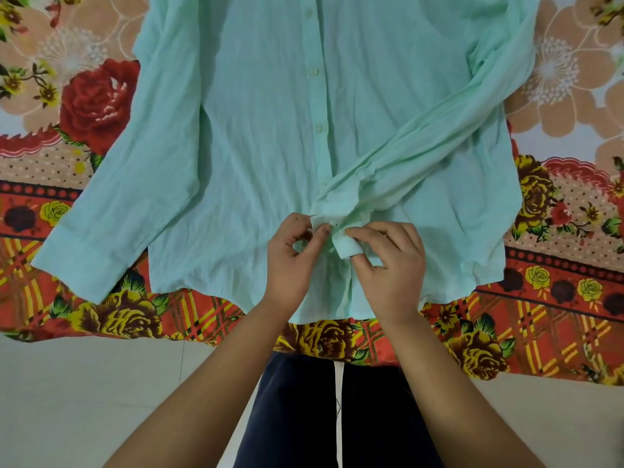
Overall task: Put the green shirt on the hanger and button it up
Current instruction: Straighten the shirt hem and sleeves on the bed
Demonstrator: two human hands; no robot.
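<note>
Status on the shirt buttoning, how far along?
Done: three placket buttons on the shirt look closed. In hand: left hand and right hand pinch the cuff of the sleeve lying across the front. Left: the lower placket, hidden under that sleeve; the other cuff. No hanger in view.

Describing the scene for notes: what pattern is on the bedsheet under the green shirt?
Floral: the bedsheet has red and yellow roses with an orange plaid border, seen in the head view.

The crumpled mint-green cotton shirt (pixel 270 130) lies flat on the flower-printed red bedsheet (pixel 101 315), its right sleeve (pixel 422 140) folded across its front.
</note>
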